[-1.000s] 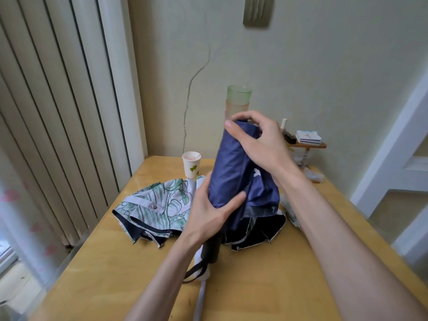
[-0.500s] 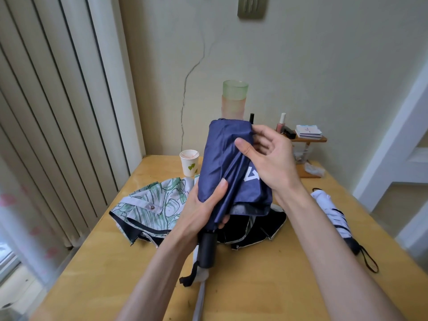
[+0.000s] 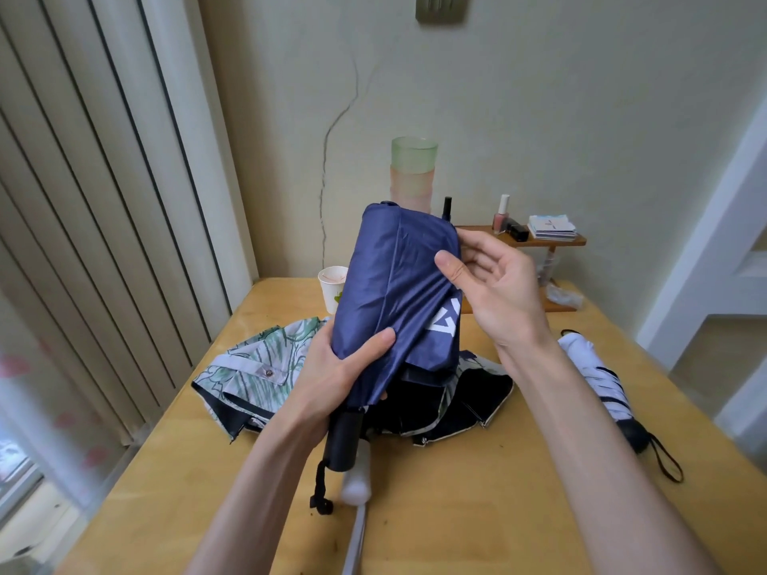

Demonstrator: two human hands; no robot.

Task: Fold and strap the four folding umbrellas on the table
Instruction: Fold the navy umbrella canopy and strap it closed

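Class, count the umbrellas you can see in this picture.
4: navy umbrella, held in left hand and right hand; leaf-print umbrella on table, left; black-lined umbrella behind the navy one; white umbrella, table's right.

A: Light?
B: Soft daylight, prob. from the window lower left, blown out there. No glare. Faint shadows on the table.
A: Sharp?
B: Centre crisp; edges smeared and bent by wide-angle, esp. blinds and door frame.
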